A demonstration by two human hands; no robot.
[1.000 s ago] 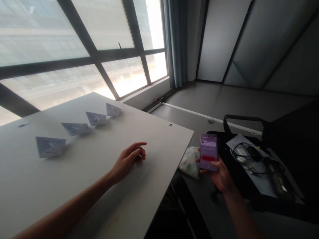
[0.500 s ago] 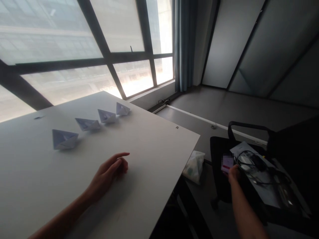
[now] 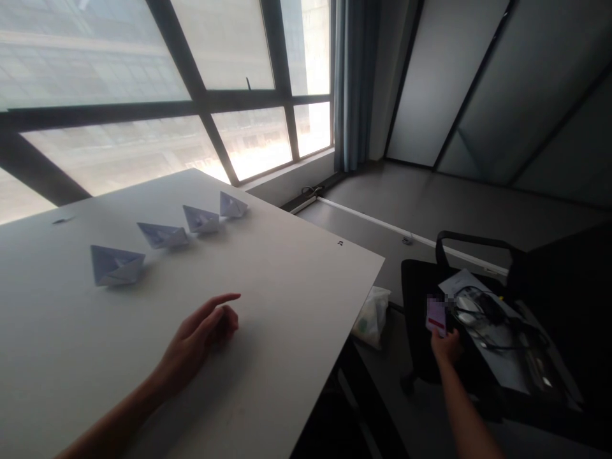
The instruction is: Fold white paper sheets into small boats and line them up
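Observation:
My left hand [image 3: 201, 335] rests on the white table [image 3: 287, 287], index finger stretched out and the other fingers curled under, with nothing in it. Several folded paper boats stand in a row beyond it: the nearest boat [image 3: 116, 265] at the left, the farthest boat [image 3: 232, 204] toward the window. My right hand [image 3: 447, 344] is off the table's right side, low over a black chair [image 3: 421, 280], and grips a phone [image 3: 437, 315] with its lit screen facing me.
A white sheet with a tangle of cables and black gear [image 3: 488, 312] lies on a dark surface right of the phone. A plastic bag [image 3: 370, 315] hangs by the table's right edge. Large windows and a curtain [image 3: 354, 83] stand behind.
My right hand has carried the phone down and away to the right, over the chair. My left hand has slid a little toward me on the table. The view has shifted slightly.

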